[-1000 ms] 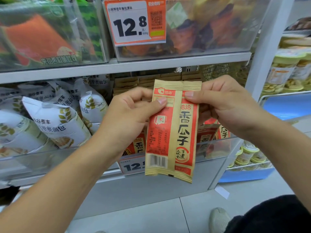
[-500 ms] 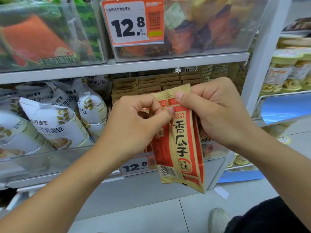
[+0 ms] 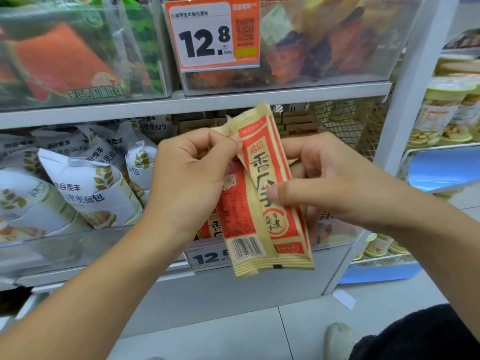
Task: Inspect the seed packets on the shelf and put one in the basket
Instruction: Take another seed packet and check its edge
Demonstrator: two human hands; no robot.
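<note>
Two tan-and-red seed packets are held upright in front of the lower shelf. The front packet (image 3: pixel 272 193) shows its printed face; the back packet (image 3: pixel 239 222) shows its barcode side. My left hand (image 3: pixel 189 183) pinches the upper edge of the barcode packet between thumb and fingers. My right hand (image 3: pixel 327 185) grips the front packet, thumb across its face and fingers behind it. More packets of the same kind (image 3: pixel 213 224) stand in the clear bin behind. No basket is in view.
White bread bags (image 3: pixel 85 193) fill the clear bin at the left. Price tags (image 3: pixel 211 35) hang on the bin fronts. A white shelf post (image 3: pixel 405 100) stands at the right, with jars (image 3: pixel 441 113) beyond. My shoe (image 3: pixel 340 341) rests on the tiled floor.
The packets have turned and fanned apart, so the barcode side shows at the left. My right thumb slid from the top edge down onto the front packet's face.
</note>
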